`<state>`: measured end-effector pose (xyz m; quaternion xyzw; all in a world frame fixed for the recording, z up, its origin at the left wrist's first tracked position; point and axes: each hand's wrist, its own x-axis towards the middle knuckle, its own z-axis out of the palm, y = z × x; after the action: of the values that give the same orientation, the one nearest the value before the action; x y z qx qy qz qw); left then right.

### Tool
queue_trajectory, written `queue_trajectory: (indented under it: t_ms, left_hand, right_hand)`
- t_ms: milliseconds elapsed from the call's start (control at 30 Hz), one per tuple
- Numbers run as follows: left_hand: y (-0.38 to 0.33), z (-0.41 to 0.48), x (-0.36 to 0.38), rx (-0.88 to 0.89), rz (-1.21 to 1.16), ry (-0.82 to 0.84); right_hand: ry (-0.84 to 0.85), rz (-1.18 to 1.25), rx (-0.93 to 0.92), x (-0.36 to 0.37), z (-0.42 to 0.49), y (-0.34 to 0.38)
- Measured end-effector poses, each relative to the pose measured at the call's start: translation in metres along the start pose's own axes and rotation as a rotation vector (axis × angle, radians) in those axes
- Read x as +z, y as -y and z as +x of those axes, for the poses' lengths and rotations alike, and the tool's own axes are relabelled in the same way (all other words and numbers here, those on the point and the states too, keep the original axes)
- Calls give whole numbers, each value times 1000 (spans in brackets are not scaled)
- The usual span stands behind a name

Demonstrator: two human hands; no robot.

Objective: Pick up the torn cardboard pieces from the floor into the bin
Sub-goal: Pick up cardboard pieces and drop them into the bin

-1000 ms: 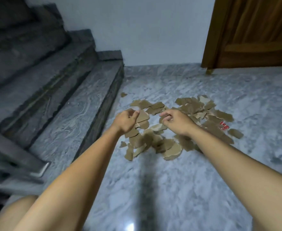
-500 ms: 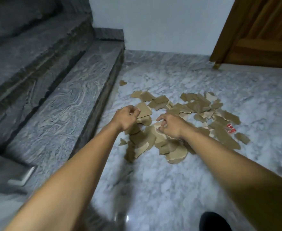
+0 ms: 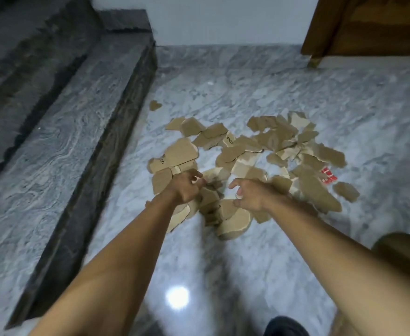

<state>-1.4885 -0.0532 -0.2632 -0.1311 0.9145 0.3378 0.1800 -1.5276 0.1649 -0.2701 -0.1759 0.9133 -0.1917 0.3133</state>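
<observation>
Both hands, left hand (image 3: pixel 187 187) and right hand (image 3: pixel 248 196), fingers curled, grip nothing clearly over the cardboard pieces (image 3: pixel 259 154) scattered beside the stair step (image 3: pixel 78 132).

Matt torn cardboard pieces (image 3: pixel 281 139) on glossy marble floor (image 3: pixel 223 263); polished wooden door (image 3: pixel 368 25)

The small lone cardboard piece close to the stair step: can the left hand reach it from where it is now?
Probably yes. The small lone cardboard piece lies apart on bare floor, nothing covering it, but well beyond the left hand, which is down at the near pile, so the arm must stretch forward.
</observation>
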Motion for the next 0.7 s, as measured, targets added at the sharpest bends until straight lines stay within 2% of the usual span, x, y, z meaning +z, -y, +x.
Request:
queue_trajectory:
  t_ms: [133,267,400,500,600,700]
  left_hand:
    - [26,10,-5,-38,1,-31]
    - [72,10,-18,-62,43,29]
    - [118,30,-43,-112,357,174]
    - [136,31,-38,-126,548,315]
    - [160,15,2,-159,646,362]
    - [193,-2,41,-172,421,107]
  right_hand:
    - [18,-18,-29,16,22,7]
    - [92,-20,-75,53,41,36]
    - [116,59,-197,91,70,67]
    - [71,-166,-311,124,88,88]
    - [-104,-497,-331,172,83,101]
    - [-350,-585,-331,218,78,94]
